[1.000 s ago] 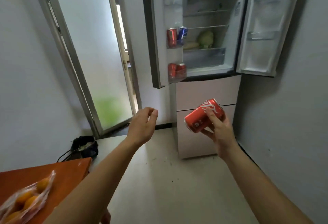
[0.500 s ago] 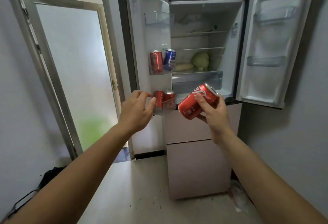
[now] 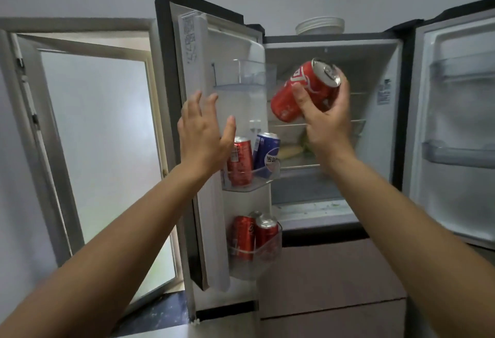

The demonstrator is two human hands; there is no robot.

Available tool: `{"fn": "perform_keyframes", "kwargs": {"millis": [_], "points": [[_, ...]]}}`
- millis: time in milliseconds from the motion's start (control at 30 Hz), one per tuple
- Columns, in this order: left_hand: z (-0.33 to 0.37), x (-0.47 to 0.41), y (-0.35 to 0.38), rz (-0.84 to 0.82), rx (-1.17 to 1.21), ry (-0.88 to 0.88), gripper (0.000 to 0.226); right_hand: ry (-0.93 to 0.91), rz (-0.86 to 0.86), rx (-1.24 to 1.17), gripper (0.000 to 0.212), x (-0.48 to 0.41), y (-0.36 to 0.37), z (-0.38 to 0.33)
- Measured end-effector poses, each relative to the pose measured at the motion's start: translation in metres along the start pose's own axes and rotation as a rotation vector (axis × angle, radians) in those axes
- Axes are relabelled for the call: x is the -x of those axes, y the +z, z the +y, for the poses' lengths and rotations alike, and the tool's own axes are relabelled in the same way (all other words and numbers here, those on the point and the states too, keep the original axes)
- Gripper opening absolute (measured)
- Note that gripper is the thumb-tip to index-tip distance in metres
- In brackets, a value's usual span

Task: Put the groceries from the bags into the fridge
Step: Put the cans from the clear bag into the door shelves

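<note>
The fridge stands straight ahead with both upper doors swung open. My right hand grips a red cola can, tilted with its top up and to the right, in front of the fridge's upper shelves. My left hand is open with fingers spread, against the inner face of the left door. That door's middle bin holds a red can and a blue can. Its lower bin holds red cans. The top bin looks bare.
Pale vegetables lie on a fridge shelf, partly hidden by my right hand. The right door has bare bins. Stacked white bowls sit on top of the fridge. A frosted glass door stands left. Pink drawers are below.
I have stepped closer to the fridge. My right hand has lifted the red can from waist height up to the upper shelves. My left hand has risen and opened against the left door.
</note>
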State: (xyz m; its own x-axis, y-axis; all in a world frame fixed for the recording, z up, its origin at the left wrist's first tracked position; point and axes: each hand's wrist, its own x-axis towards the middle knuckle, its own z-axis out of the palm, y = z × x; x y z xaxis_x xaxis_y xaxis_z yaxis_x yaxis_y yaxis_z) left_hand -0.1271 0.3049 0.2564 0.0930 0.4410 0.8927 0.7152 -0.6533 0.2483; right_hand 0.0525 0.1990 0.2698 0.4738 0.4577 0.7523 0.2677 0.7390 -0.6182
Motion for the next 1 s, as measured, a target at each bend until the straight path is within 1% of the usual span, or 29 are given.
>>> {"fn": "perform_keyframes", "kwargs": {"millis": [100, 167, 267, 367, 433, 500, 600, 667, 800, 1000], "points": [[0.000, -0.038, 0.019, 0.121, -0.107, 0.024, 0.075, -0.156, 0.036, -0.010, 0.078, -0.064, 0.020, 0.006], [-0.002, -0.055, 0.029, 0.131, -0.171, 0.006, 0.084, -0.285, 0.004, 0.039, 0.082, -0.104, 0.033, 0.012], [-0.003, -0.070, 0.046, 0.159, -0.210, -0.034, 0.090, -0.406, -0.129, 0.147, 0.085, -0.159, 0.047, 0.024], [-0.005, -0.072, 0.060, 0.297, -0.193, -0.029, 0.080, -0.442, -0.330, 0.261, 0.087, -0.199, 0.055, 0.028], [-0.010, -0.073, 0.065, 0.352, -0.189, -0.005, 0.078, -0.406, -0.515, 0.376, 0.086, -0.221, 0.061, 0.026], [-0.014, -0.074, 0.065, 0.369, -0.201, 0.011, 0.079, -0.334, -0.690, 0.493, 0.081, -0.235, 0.068, 0.025], [-0.015, -0.076, 0.068, 0.389, -0.222, 0.020, 0.080, -0.273, -0.879, 0.637, 0.074, -0.244, 0.080, 0.025], [-0.015, -0.076, 0.069, 0.396, -0.226, 0.025, 0.081, -0.242, -0.956, 0.692, 0.075, -0.244, 0.087, 0.023], [-0.015, -0.077, 0.070, 0.405, -0.235, 0.014, 0.081, -0.101, -1.090, 0.670, 0.069, -0.246, 0.101, 0.021], [-0.016, -0.076, 0.071, 0.402, -0.218, 0.021, 0.084, 0.038, -1.192, 0.555, 0.044, -0.242, 0.110, 0.035]]}}
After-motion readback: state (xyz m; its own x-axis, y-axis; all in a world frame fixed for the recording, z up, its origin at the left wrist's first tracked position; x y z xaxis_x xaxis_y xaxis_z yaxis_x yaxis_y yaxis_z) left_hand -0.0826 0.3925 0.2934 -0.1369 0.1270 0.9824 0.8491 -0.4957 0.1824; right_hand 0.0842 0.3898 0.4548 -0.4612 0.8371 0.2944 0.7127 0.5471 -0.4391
